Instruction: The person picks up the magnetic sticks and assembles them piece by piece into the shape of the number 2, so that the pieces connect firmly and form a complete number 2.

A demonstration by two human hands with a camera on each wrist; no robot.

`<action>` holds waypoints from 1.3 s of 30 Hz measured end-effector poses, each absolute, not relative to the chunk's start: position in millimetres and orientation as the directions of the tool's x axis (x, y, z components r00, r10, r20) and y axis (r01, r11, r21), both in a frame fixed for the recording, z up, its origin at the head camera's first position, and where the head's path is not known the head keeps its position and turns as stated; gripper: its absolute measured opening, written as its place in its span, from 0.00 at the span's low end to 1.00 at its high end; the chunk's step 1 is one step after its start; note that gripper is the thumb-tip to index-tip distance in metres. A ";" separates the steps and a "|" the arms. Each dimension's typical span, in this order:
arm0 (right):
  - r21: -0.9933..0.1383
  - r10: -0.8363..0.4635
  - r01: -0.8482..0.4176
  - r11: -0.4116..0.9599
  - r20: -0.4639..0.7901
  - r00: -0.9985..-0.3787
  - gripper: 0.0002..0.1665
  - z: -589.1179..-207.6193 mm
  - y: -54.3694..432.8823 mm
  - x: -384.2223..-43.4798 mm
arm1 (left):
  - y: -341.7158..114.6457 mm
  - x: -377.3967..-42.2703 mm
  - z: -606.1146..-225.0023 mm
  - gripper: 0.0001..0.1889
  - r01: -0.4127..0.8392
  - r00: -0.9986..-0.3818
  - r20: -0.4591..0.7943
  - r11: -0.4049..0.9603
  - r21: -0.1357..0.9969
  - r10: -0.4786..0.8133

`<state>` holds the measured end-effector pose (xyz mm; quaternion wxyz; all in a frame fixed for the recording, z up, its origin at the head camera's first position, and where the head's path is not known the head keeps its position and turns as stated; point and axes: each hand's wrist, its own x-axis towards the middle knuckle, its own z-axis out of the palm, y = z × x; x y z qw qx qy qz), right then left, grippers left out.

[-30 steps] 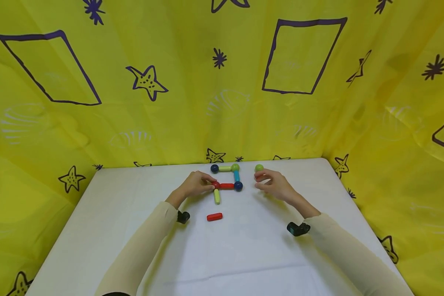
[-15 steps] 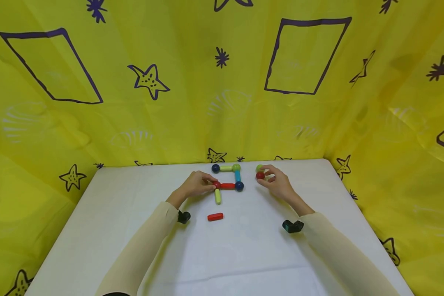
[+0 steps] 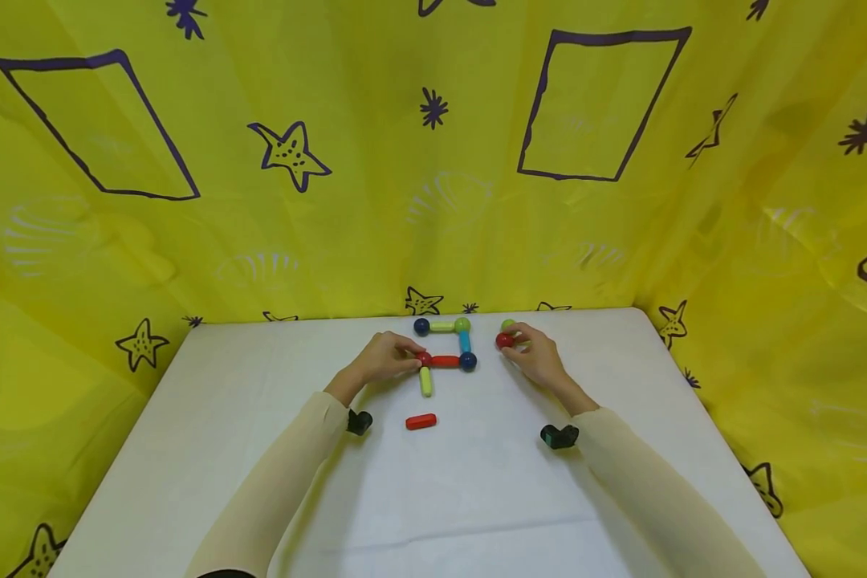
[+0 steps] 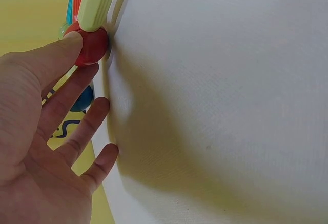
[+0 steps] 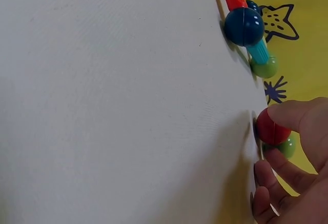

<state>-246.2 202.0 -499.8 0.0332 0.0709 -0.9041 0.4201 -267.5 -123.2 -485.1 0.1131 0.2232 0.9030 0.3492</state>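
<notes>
My left hand [image 3: 384,358] pinches a red ball [image 4: 93,45] between thumb and forefinger, the other fingers spread. That ball joins a short pale green stick [image 3: 425,382] and a red stick [image 3: 445,362]. The chain runs on through a dark blue ball [image 3: 467,361], a light blue stick [image 3: 466,343], a green ball [image 3: 462,324] and a second pale green stick [image 3: 442,327] to another dark blue ball [image 3: 422,327]. To the right, my right hand [image 3: 542,359] holds a loose red ball [image 5: 270,126] by thumb and fingers. A second green ball [image 5: 288,147] sits just behind it, partly hidden.
A loose red stick [image 3: 421,421] lies on the white table [image 3: 477,482] in front of the chain. Behind the table's back edge hangs a yellow curtain [image 3: 361,225] with drawn starfish, and it continues along both sides.
My right hand has shifted slightly left and its fingers have closed on the loose red ball, which moved a little left with it. The left hand and the chain stay put.
</notes>
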 end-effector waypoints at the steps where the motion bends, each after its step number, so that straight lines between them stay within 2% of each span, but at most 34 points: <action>1: -0.754 -0.095 -0.153 0.639 0.120 -0.988 0.22 -500.1 201.0 -246.4 | -123.4 -267.4 -484.9 0.14 0.324 -0.875 -0.048 0.656 0.682 0.482; 21: -0.755 -0.053 -0.130 0.642 0.125 -0.991 0.20 -503.3 197.2 -250.8 | -124.2 -268.1 -483.5 0.14 0.330 -0.869 -0.045 0.646 0.688 0.492; 39: -0.796 -0.087 0.003 0.605 -0.070 -0.994 0.20 -491.0 205.7 -244.3 | -123.0 -270.3 -483.4 0.14 0.356 -0.867 -0.021 0.647 0.675 0.499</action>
